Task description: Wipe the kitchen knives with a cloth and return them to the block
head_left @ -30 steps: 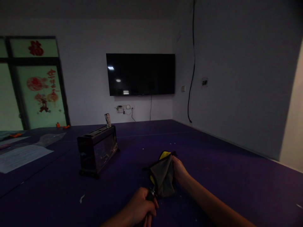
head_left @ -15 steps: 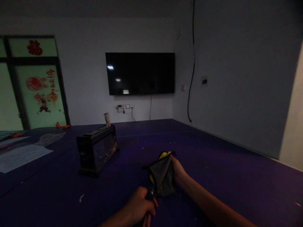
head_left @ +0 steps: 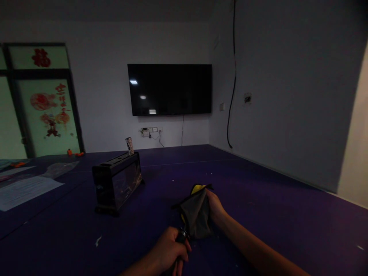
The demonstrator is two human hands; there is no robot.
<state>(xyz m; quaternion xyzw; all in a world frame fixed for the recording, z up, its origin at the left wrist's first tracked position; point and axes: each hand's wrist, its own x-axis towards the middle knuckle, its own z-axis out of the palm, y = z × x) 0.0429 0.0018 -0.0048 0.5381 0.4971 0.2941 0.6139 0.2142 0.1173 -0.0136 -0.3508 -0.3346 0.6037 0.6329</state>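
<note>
My left hand is closed around the black handle of a tool with a shiny metal collar. The far end of this tool goes in behind the cloth, so its kind is hidden. A grey and yellow cloth with black edging is bunched in front of it, and my right hand grips the cloth from its right side. Left of both hands stands a black slotted holder with a clear side panel. A pale patterned handle sticks up from its far end.
The purple table reaches to the walls. Printed paper and clear plastic lie at the left, with small orange items beyond. A white scrap rests nearby. A black cable hangs down the right wall.
Both hands keep their grips, and the cloth and handle stay together almost in place. The whole view has shifted very slightly.
</note>
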